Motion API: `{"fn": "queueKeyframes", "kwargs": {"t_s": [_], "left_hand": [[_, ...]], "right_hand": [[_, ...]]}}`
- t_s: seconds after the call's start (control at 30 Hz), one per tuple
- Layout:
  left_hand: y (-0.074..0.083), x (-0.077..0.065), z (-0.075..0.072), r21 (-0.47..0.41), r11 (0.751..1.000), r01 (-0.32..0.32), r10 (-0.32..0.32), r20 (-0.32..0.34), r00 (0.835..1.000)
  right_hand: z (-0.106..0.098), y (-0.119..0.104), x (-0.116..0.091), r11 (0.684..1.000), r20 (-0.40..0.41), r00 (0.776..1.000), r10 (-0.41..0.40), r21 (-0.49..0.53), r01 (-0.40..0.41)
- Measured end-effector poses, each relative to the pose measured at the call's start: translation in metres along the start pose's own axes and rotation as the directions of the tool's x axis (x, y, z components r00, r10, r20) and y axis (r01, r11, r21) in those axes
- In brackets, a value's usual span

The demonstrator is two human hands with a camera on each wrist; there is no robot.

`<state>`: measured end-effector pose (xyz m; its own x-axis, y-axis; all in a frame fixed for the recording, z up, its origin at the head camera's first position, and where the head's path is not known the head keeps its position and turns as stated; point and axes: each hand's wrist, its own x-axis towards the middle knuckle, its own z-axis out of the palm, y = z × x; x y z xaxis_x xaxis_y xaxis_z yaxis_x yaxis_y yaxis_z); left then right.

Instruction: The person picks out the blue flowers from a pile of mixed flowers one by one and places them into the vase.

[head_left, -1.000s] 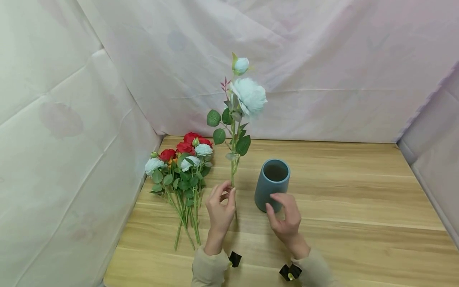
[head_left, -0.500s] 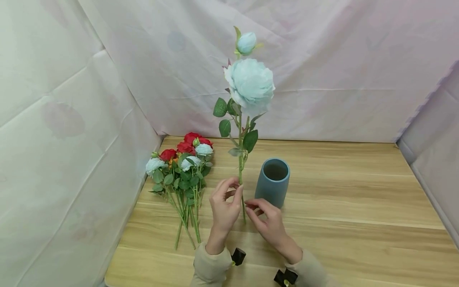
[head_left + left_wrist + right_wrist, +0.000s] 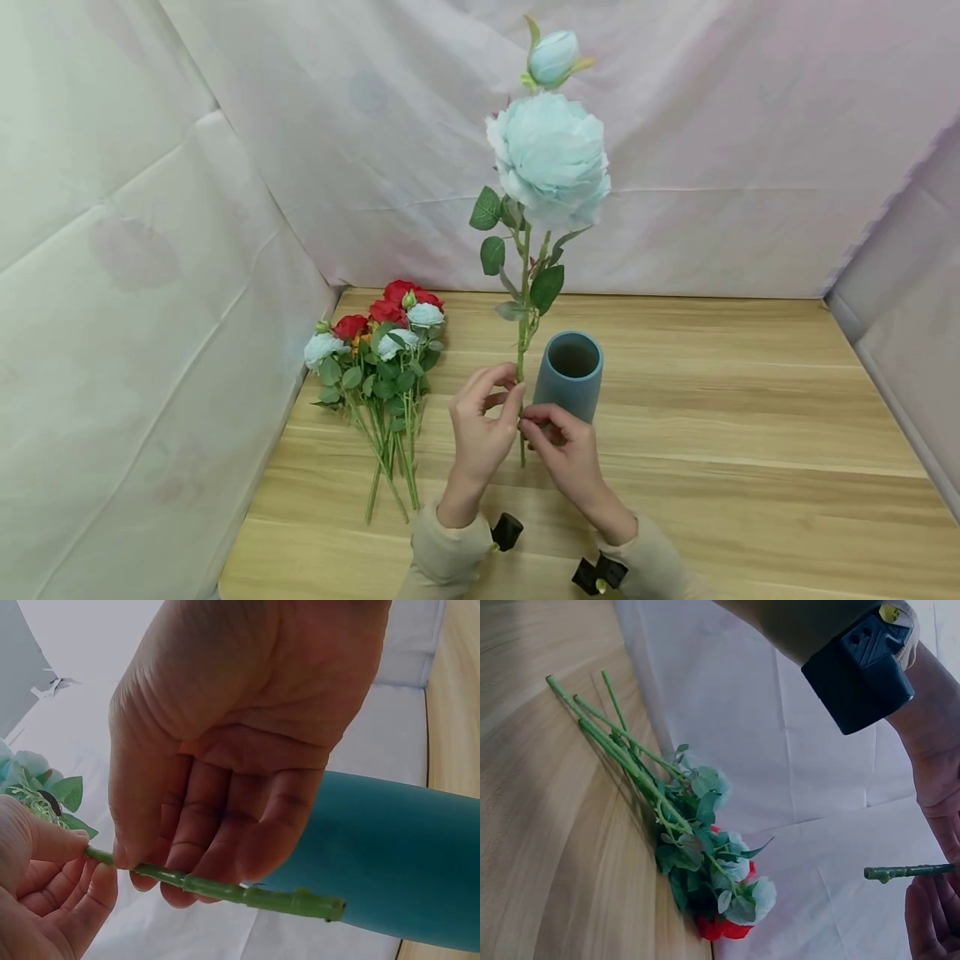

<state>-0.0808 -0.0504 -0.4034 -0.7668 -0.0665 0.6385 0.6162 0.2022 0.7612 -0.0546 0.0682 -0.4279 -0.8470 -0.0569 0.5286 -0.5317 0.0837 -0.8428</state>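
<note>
A pale blue peony [image 3: 551, 158] with a bud above its bloom stands nearly upright. Its green stem [image 3: 292, 901] is pinched by my left hand [image 3: 483, 425] at thumb and fingertips. Just below, my right hand [image 3: 566, 454] pinches the same stem, and the bare lower end sticks out beneath it. In the left wrist view the right hand [image 3: 225, 757] is large across the middle, while the left hand [image 3: 52, 892] sits nearer the leaves. Right behind the right hand stands a blue-grey vase [image 3: 567, 392] with its mouth upward.
To the left lies a bunch of red, pale blue and orange flowers [image 3: 386, 358], stems toward me. They rest on the wooden table [image 3: 750, 417]. Pale cloth [image 3: 712, 167] hangs behind and at both sides. Black devices [image 3: 859, 671] are strapped at the wrists.
My left hand has moved the peony rightward and raised it, its bloom turning toward me. The right hand has come left from beside the vase and taken hold of the lower stem.
</note>
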Motion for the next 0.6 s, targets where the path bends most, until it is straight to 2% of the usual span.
{"fn": "queueKeyframes", "kwargs": {"t_s": [0.17,0.3,0.6], "left_hand": [[0.001,0.001,0.001,-0.009,1.000,-0.009,0.009,0.010,1.000],[0.000,0.002,0.002,-0.015,1.000,-0.014,0.014,0.019,1.000],[0.001,0.002,0.004,-0.015,1.000,-0.016,0.016,0.015,1.000]], "right_hand": [[-0.001,0.015,-0.004,0.989,0.024,0.996,0.086,0.120,-0.088],[-0.002,0.018,-0.004,0.977,0.032,0.993,0.114,0.178,-0.118],[-0.002,0.017,-0.004,0.976,0.029,0.997,0.072,0.205,-0.076]]}}
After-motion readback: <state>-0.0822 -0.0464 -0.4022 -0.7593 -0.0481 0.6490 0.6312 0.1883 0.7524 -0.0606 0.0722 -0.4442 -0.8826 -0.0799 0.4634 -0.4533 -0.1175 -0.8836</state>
